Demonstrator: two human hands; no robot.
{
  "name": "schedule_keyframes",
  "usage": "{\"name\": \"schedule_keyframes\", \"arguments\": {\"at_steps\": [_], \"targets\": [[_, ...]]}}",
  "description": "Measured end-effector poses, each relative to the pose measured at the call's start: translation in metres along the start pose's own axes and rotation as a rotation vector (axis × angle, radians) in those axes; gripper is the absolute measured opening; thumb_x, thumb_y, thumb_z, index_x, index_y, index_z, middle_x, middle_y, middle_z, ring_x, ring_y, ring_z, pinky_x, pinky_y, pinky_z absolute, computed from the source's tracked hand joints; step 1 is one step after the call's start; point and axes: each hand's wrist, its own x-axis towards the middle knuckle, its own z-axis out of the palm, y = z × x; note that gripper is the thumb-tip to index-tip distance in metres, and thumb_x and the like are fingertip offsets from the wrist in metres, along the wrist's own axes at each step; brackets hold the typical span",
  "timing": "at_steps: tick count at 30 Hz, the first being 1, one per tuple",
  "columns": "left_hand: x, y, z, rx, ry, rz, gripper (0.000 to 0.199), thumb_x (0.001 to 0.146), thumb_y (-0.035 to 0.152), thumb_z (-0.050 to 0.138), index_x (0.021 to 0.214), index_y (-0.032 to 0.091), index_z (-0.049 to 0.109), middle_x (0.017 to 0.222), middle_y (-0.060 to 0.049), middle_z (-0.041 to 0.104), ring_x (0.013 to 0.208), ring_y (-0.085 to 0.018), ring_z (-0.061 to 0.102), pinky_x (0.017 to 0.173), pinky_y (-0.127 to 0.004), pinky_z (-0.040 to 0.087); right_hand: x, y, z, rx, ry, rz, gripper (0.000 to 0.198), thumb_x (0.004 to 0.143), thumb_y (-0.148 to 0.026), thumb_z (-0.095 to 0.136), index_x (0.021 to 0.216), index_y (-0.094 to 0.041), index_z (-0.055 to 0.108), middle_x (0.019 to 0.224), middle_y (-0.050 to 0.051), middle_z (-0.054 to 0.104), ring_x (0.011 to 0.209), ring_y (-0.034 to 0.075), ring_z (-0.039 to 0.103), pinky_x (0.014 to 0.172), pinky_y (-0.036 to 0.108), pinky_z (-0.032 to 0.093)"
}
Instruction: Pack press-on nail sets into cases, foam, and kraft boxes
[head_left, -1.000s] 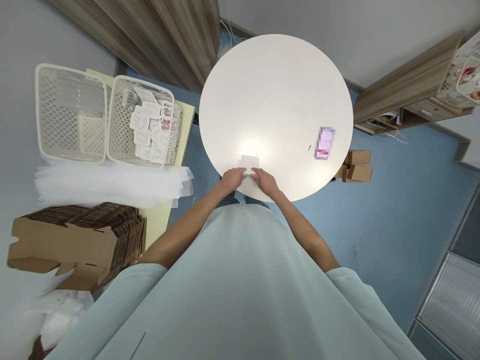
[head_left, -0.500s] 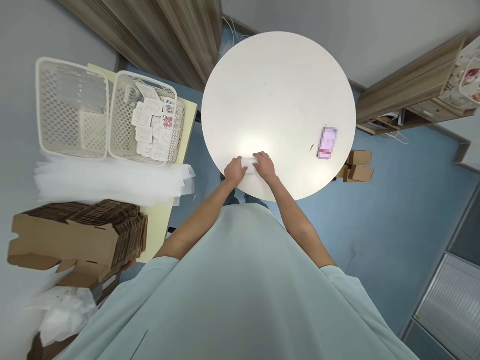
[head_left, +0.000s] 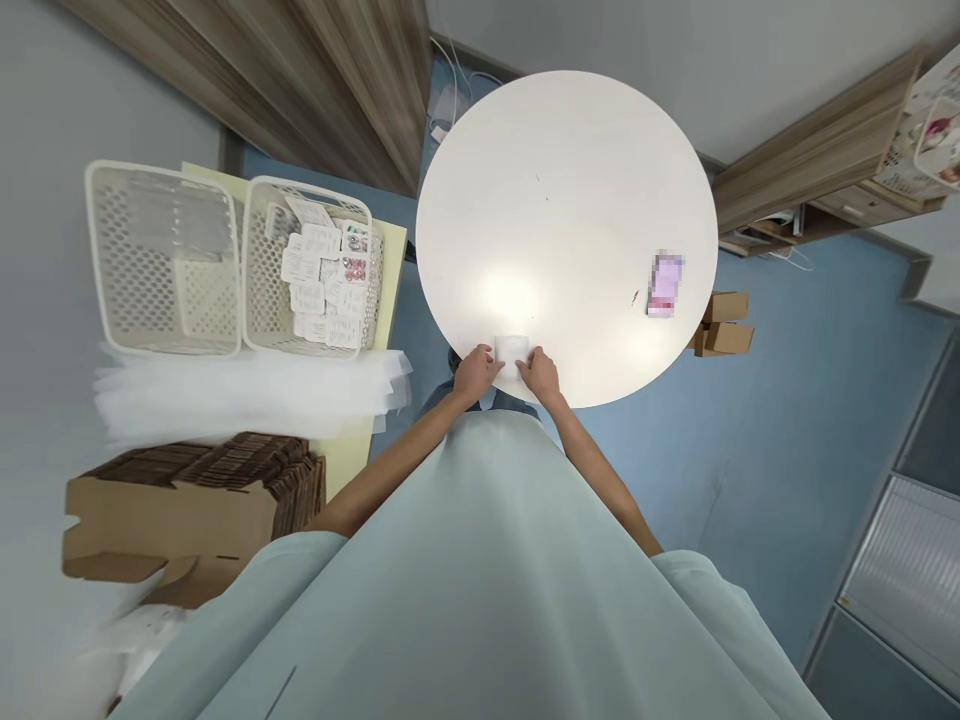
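Note:
At the near edge of the round white table [head_left: 570,180], a small white packet [head_left: 512,350] stands between my two hands. It looks wrapped in thin, pale foam-like sheet; what is inside is hidden. My left hand [head_left: 475,374] grips its left side, thumb toward the near face. On the opposite side, my right hand [head_left: 540,374] pinches it with thumb and bent fingers.
Two white plastic baskets, one nearly bare [head_left: 101,270] and one with carded items [head_left: 255,270], stand at left. Below them lie white foam sheets [head_left: 247,390] and flattened cardboard boxes [head_left: 172,515]. A blurred phone-like object [head_left: 665,285] rests on the table's right side.
The packet has gone from a low, wide shape to a squarer one facing me. Both hands have moved slightly nearer to my body with it. The whole view has shifted a little.

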Motion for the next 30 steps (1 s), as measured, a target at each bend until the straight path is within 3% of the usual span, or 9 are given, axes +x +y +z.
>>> {"name": "schedule_keyframes", "arguments": {"at_steps": [6,11,15,18,23,30], "targets": [[0.011,-0.006,-0.020,0.008,0.039,0.013,0.031,0.102,0.029,0.075,0.129,0.021,0.062,0.136,-0.014,0.071,0.117,-0.030,0.072,0.097,-0.041,0.058,-0.009,-0.045,0.018,0.063,0.017,0.105,0.022,0.111,-0.039,0.064,0.098,-0.029,0.048,0.100,0.009,0.079,0.095,0.029,0.076,0.083,0.037,0.057],[0.013,-0.036,-0.053,-0.056,0.120,-0.046,0.033,0.103,0.026,0.074,0.131,0.022,0.058,0.134,-0.014,0.071,0.117,-0.030,0.071,0.096,-0.040,0.055,0.007,-0.096,0.026,0.035,-0.030,0.060,0.023,0.112,-0.041,0.062,0.101,-0.028,0.047,0.109,0.011,0.078,0.101,0.030,0.074,0.085,0.036,0.054],[0.011,-0.045,-0.068,-0.030,0.165,-0.042,0.022,0.106,0.026,0.069,0.126,0.022,0.061,0.129,-0.013,0.071,0.118,-0.031,0.070,0.097,-0.041,0.054,0.015,-0.120,0.027,-0.008,-0.043,0.008,0.021,0.113,-0.041,0.061,0.105,-0.026,0.050,0.112,0.013,0.079,0.105,0.031,0.074,0.087,0.037,0.053],[0.007,-0.041,-0.069,-0.007,0.167,-0.034,0.022,0.107,0.021,0.062,0.129,0.021,0.065,0.134,-0.015,0.068,0.117,-0.031,0.070,0.100,-0.042,0.055,0.014,-0.122,0.021,-0.033,-0.068,-0.006,0.021,0.114,-0.044,0.061,0.110,-0.024,0.054,0.115,0.013,0.081,0.107,0.031,0.076,0.086,0.036,0.053],[-0.016,-0.043,-0.068,-0.097,0.206,-0.037,0.038,0.106,0.020,0.060,0.144,0.018,0.066,0.144,-0.017,0.066,0.115,-0.030,0.072,0.104,-0.043,0.057,0.001,-0.106,0.001,0.024,-0.071,-0.006,0.030,0.115,-0.051,0.060,0.118,-0.022,0.062,0.120,0.013,0.083,0.113,0.029,0.078,0.087,0.033,0.053],[-0.104,-0.071,-0.060,-0.344,0.455,-0.119,0.042,0.102,0.023,0.058,0.142,0.020,0.069,0.144,-0.014,0.073,0.111,-0.026,0.078,0.104,-0.043,0.063,-0.036,-0.070,-0.013,0.152,-0.096,-0.112,0.029,0.114,-0.048,0.057,0.121,-0.022,0.067,0.111,0.007,0.084,0.095,0.022,0.081,0.087,0.031,0.055]]}}
